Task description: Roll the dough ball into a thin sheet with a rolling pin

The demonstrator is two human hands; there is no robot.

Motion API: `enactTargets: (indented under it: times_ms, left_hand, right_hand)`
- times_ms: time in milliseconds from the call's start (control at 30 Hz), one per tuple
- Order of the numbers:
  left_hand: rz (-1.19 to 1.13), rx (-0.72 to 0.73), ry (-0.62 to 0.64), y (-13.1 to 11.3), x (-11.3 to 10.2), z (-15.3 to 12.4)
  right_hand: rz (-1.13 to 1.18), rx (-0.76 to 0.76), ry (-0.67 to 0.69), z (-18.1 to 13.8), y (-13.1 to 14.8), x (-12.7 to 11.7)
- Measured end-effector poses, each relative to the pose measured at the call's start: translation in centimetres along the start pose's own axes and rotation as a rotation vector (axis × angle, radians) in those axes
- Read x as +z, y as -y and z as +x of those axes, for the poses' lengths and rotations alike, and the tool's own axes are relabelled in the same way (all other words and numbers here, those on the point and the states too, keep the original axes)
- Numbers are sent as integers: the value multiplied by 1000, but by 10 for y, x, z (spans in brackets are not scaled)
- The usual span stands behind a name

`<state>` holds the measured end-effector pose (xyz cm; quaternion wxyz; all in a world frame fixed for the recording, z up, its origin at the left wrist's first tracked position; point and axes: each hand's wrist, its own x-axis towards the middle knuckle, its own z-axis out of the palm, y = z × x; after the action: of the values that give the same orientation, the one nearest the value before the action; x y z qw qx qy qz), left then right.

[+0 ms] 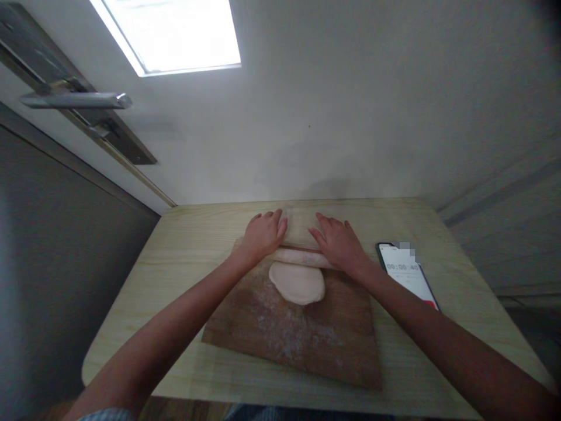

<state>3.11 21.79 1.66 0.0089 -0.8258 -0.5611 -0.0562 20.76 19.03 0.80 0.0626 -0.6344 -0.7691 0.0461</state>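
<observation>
A floured rolling pin (302,258) lies crosswise near the far edge of a wooden board (307,345). My left hand (264,234) rests over its left end, fingers stretched forward past it. On the right end lies my right hand (337,240), its fingers also reaching forward and slightly apart. Both palms seem to press down on the pin without wrapping round it; the pin's ends are hidden under them. Just on the near side of the pin is a flat, rounded piece of dough (298,283). White flour is scattered over the board in front of it.
The board sits on a light wooden table (144,292). A phone (405,272) showing a timer lies to the right, partly behind my right forearm. Beyond the table's far edge stands a white door (284,128) with a metal handle (76,100) and a bright window pane.
</observation>
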Motion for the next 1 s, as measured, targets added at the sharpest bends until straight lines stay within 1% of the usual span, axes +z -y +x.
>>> enactTargets:
  times_ms: [167, 433, 667, 800, 1000]
  left_hand:
    - [-5, -8, 33, 0, -1, 7]
    - [-4, 10, 19, 0, 0, 6]
    - [-53, 39, 33, -1, -4, -7]
    - [-57, 47, 11, -1, -4, -17]
    - [-29, 16, 22, -5, -5, -30]
  right_hand:
    - [-5, -1, -6, 1, -1, 1]
    - [-6, 13, -3, 1, -1, 0]
    - [-12, 11, -12, -6, 4, 0]
    - [-19, -4, -33, -13, 7, -1]
    - [-21, -11, -45, -23, 10, -3]
